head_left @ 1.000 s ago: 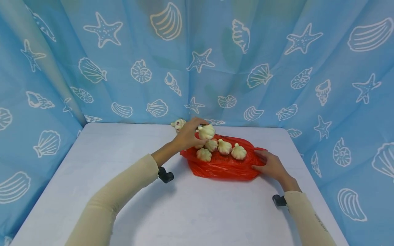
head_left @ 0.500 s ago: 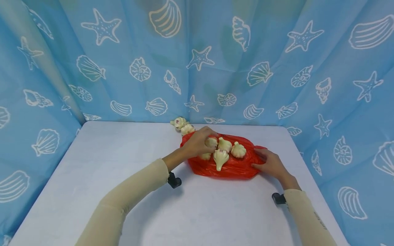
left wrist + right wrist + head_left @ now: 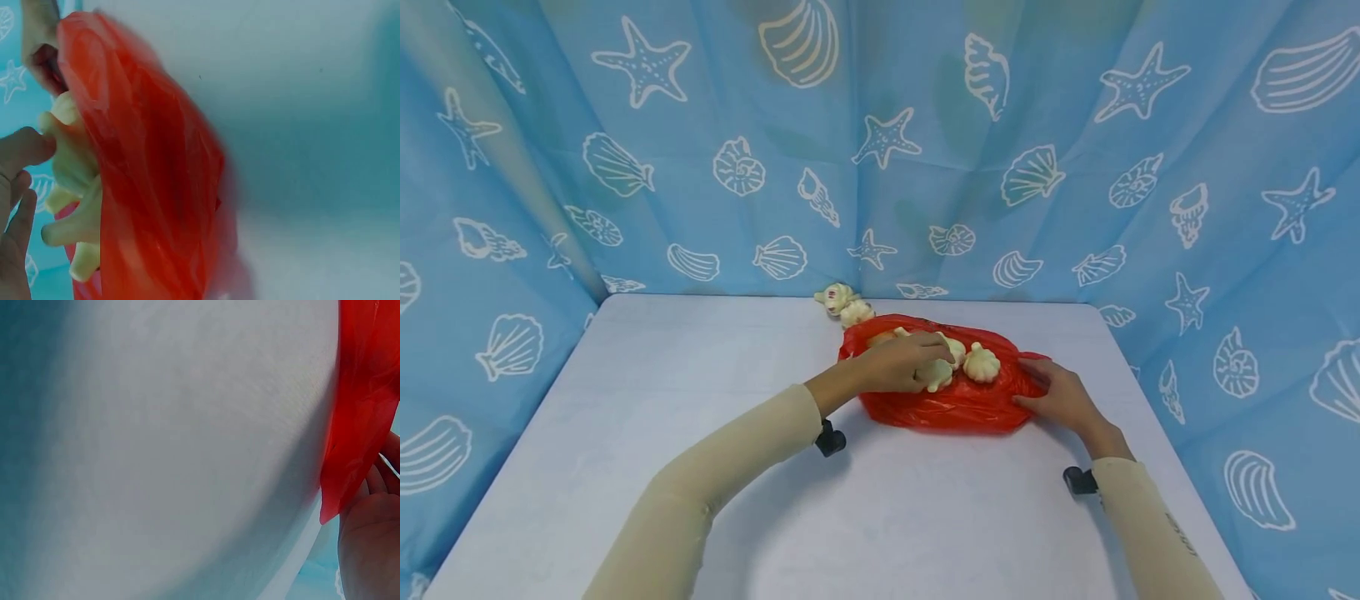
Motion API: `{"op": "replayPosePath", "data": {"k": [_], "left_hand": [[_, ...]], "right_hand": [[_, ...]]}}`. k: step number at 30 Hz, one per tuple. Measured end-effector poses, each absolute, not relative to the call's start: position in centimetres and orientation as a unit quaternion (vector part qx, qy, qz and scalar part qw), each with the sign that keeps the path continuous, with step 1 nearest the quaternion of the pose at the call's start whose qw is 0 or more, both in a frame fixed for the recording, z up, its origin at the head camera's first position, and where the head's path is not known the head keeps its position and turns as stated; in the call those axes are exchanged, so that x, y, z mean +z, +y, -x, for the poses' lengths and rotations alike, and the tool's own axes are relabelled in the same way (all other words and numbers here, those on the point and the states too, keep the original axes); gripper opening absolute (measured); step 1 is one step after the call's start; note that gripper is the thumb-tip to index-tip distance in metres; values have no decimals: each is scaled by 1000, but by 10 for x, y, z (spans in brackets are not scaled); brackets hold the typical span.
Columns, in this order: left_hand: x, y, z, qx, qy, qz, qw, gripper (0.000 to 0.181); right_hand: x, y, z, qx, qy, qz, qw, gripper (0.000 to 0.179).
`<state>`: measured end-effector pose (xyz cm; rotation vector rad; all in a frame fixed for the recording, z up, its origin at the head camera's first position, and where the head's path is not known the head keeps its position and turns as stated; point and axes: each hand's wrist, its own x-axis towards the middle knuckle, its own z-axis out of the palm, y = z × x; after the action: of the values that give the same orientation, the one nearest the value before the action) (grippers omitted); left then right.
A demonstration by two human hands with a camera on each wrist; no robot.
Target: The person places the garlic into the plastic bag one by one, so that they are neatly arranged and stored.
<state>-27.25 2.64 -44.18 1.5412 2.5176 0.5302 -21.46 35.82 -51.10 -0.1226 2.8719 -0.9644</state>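
A red plastic bag (image 3: 955,412) lies on its side on the table, with several garlic bulbs (image 3: 981,363) in and over its opening. My left hand (image 3: 898,364) reaches over the bag and holds a garlic bulb (image 3: 937,377) at its fingertips. In the left wrist view, a digit touches the pale garlic bulb (image 3: 74,164), and other bulbs sit beside it at the bag's edge. At the bag's right end my right hand (image 3: 1063,400) grips the red plastic between thumb and fingers. Part of the bag's contents is hidden behind my left hand.
Two garlic bulbs (image 3: 837,298) sit outside the bag at the table's back edge, behind its left end. The white table (image 3: 880,508) meets a blue shell-patterned curtain (image 3: 880,208) behind and at both sides.
My left hand has moved right and toward the front with a garlic bulb, uncovering a second bulb behind the bag. My right hand stays at the bag's right end.
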Motion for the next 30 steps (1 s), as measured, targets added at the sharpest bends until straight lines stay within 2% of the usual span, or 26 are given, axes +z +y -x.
{"op": "replayPosePath", "data": {"k": [7,13,17,21,30], "left_hand": [[-449,36,277,81,815,-571,62,49],[-448,41,276,29,818,-570,69,45],[-448,42,277,14,825,-559,77,51],[-450,42,279,22,834,-545,82,57],[-458,35,283,120,857,-491,100,56]], "right_hand": [[-512,358,213,-332,941,34,59,87],[-513,358,214,-330,942,31,54,87],[-511,358,215,-331,941,31,58,88],[-509,358,216,-329,942,33,61,89],[-508,359,215,-326,943,31,64,90]]}}
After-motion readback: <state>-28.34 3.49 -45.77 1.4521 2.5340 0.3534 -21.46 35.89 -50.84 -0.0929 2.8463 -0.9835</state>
